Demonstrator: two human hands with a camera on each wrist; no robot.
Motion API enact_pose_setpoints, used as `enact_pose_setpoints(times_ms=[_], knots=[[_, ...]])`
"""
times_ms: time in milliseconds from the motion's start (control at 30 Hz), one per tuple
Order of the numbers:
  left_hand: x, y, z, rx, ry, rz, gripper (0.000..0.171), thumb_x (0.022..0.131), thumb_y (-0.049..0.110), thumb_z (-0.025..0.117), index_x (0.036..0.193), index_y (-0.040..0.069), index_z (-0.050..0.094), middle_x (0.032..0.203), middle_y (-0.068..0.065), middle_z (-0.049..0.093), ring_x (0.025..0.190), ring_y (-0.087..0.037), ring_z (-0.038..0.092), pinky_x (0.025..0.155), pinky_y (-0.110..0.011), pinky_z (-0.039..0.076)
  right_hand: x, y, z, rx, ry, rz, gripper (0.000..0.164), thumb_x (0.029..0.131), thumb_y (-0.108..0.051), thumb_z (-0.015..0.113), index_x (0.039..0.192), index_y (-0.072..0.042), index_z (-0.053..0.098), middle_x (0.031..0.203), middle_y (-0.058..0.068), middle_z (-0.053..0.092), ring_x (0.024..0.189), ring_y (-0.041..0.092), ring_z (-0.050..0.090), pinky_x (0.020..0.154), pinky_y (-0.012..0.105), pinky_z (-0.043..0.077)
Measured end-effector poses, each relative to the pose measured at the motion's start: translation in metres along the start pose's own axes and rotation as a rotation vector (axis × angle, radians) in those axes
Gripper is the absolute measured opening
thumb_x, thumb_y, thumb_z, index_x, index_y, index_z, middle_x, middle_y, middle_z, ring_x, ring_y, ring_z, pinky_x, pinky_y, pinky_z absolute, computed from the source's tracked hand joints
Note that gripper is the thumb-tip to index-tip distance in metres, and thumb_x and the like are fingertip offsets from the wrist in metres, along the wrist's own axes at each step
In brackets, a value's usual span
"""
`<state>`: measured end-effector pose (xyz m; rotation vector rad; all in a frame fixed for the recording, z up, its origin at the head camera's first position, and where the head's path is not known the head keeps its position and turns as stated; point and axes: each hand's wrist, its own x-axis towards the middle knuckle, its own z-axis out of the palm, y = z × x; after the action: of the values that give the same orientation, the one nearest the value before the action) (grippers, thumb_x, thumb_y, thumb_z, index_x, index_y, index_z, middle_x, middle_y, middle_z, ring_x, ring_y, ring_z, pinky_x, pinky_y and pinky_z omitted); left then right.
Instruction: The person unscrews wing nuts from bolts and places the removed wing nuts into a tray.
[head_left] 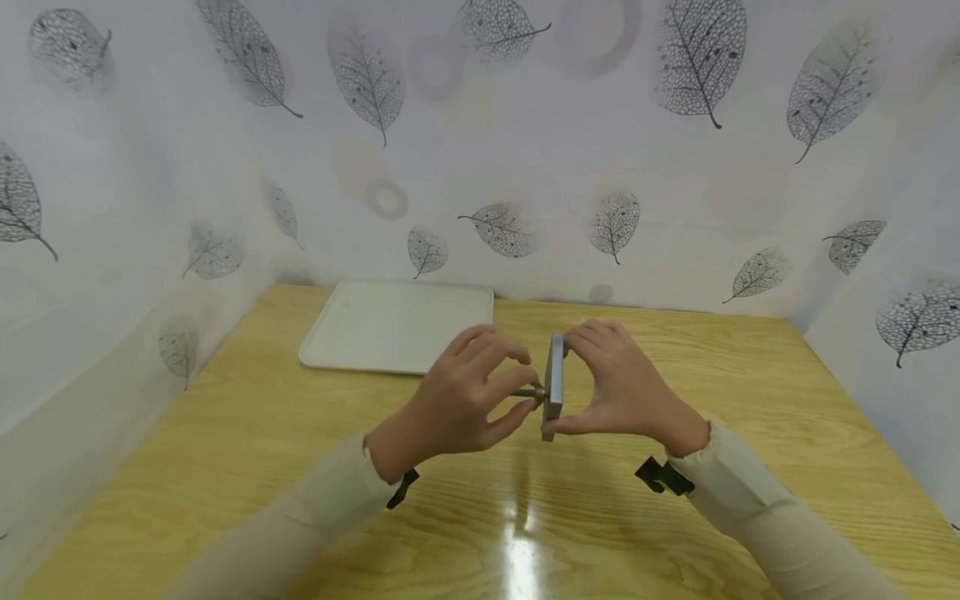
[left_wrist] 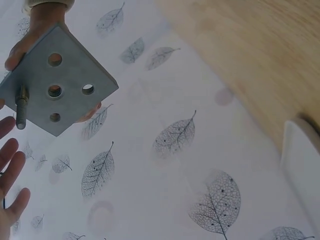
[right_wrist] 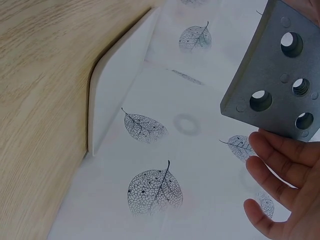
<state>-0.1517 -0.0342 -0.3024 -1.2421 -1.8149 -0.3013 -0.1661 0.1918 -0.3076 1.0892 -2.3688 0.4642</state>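
My right hand [head_left: 618,379] grips a square grey metal plate [head_left: 555,375] by two opposite edges, thumb at the near side and fingers at the far side. Several round holes pierce the plate [left_wrist: 70,75], and the middle one looks threaded. From a corner of it a threaded bolt [left_wrist: 21,107] sticks out toward my left hand [head_left: 472,392]. The left fingers [left_wrist: 15,165] are spread and loosely bent beside the bolt; in the left wrist view none covers its shaft. The plate's other face [right_wrist: 275,70] shows in the right wrist view, above several right-hand fingers [right_wrist: 272,180].
A white tray [head_left: 397,325] lies at the back left of the wooden table [head_left: 675,375]. A pale, leaf-patterned covering [head_left: 525,158] stands behind and at both sides. Small black devices [head_left: 663,477] sit on the wrists.
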Motion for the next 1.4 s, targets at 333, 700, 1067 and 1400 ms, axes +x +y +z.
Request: enact_pose_setpoints(times_ms=[333,700,1067,1400], knots=[[-0.005,0.003,0.003,-0.023,-0.075,-0.011,0.028,0.074,0.036,0.073,0.09,0.014,0.066,0.097,-0.003,0.06,0.091,-0.018,0.058,0.094,-0.038,0.045,0.0,-0.002,-0.001,0.012,-0.004,0.008,0.086,0.063,-0.086,0.05,0.098,-0.009,0.061,0.092,0.002,0.063,0.09,0.018,0.052,0.079,0.039,0.038],[0.003,-0.004,0.001,0.019,-0.074,-0.031,0.027,0.077,0.033,0.073,0.092,0.013,0.066,0.097,-0.004,0.062,0.09,-0.019,0.059,0.094,-0.038,0.045,0.001,-0.001,-0.001,0.007,-0.006,0.007,0.084,0.059,-0.083,0.06,0.1,-0.009,0.062,0.093,0.002,0.064,0.09,0.018,0.053,0.079,0.039,0.038],[0.008,-0.006,0.002,-0.018,-0.021,-0.015,0.023,0.075,0.028,0.075,0.09,0.012,0.066,0.095,-0.004,0.061,0.09,-0.019,0.059,0.092,-0.037,0.046,0.0,-0.001,0.001,0.017,-0.003,0.001,0.083,0.063,-0.084,0.053,0.099,-0.009,0.062,0.091,0.001,0.063,0.088,0.017,0.052,0.078,0.04,0.039],[0.001,-0.002,0.0,-0.011,0.001,0.026,0.022,0.074,0.03,0.074,0.085,0.015,0.064,0.094,-0.003,0.061,0.088,-0.019,0.059,0.094,-0.04,0.047,0.001,-0.001,-0.001,0.008,0.004,0.007,0.086,0.065,-0.086,0.047,0.098,-0.008,0.062,0.091,0.002,0.063,0.088,0.017,0.052,0.079,0.041,0.039]])
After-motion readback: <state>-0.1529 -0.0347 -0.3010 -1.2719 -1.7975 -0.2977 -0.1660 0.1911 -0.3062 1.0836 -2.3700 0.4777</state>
